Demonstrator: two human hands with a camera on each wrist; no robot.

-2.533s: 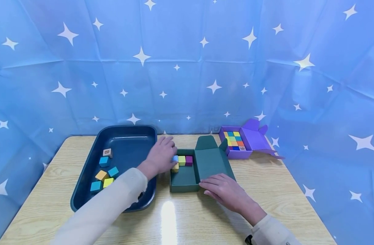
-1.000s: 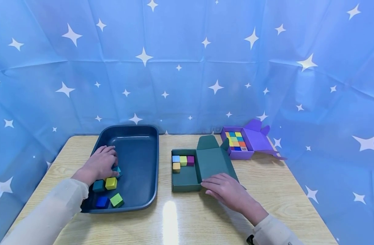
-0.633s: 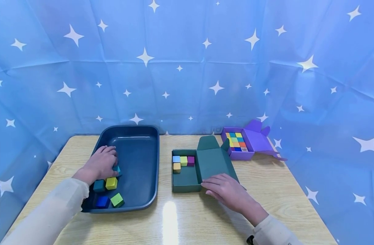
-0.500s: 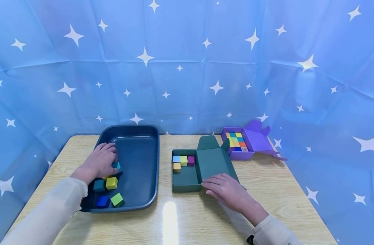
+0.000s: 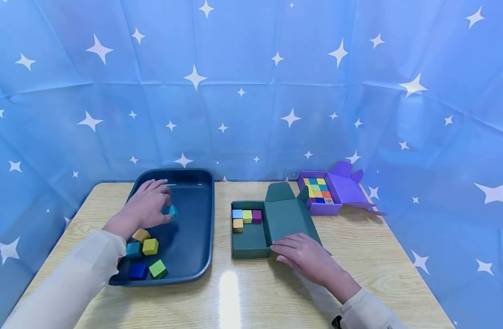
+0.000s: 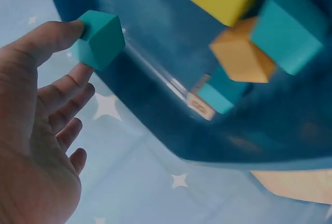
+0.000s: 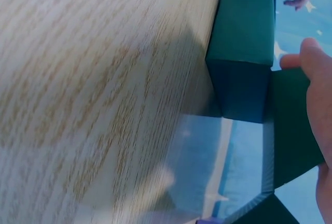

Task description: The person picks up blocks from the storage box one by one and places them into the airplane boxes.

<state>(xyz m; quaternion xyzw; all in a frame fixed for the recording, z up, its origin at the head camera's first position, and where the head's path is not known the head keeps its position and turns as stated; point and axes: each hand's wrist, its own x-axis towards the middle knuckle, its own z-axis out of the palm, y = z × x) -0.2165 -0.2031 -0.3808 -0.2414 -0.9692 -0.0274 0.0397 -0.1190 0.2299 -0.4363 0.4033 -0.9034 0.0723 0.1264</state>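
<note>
Over the dark blue tray (image 5: 195, 196), my left hand (image 5: 146, 205) pinches a teal cube (image 6: 101, 40) between thumb and forefinger, raised off the tray floor. Behind it in the tray are an orange cube (image 5: 141, 235), a yellow cube (image 5: 150, 246), another teal cube (image 5: 133, 250), a dark blue cube (image 5: 138, 271) and a lime green cube (image 5: 158, 269). A wooden cube with a printed mark (image 6: 199, 105) shows in the left wrist view. My right hand (image 5: 307, 260) rests on the opened lid of the green box (image 5: 251, 252), fingers extended. Several cubes line that box's far left corner.
A purple box (image 5: 323, 209) holding rows of coloured cubes stands at the back right, its lid folded open. The wooden table (image 5: 276, 301) meets a blue star-patterned curtain (image 5: 251, 114) behind. Between tray and green box runs a strip of table.
My left hand has gone from the green box's corner to the tray's cubes, gripped a teal cube, and moved it up and rightward. My right hand stays in place.
</note>
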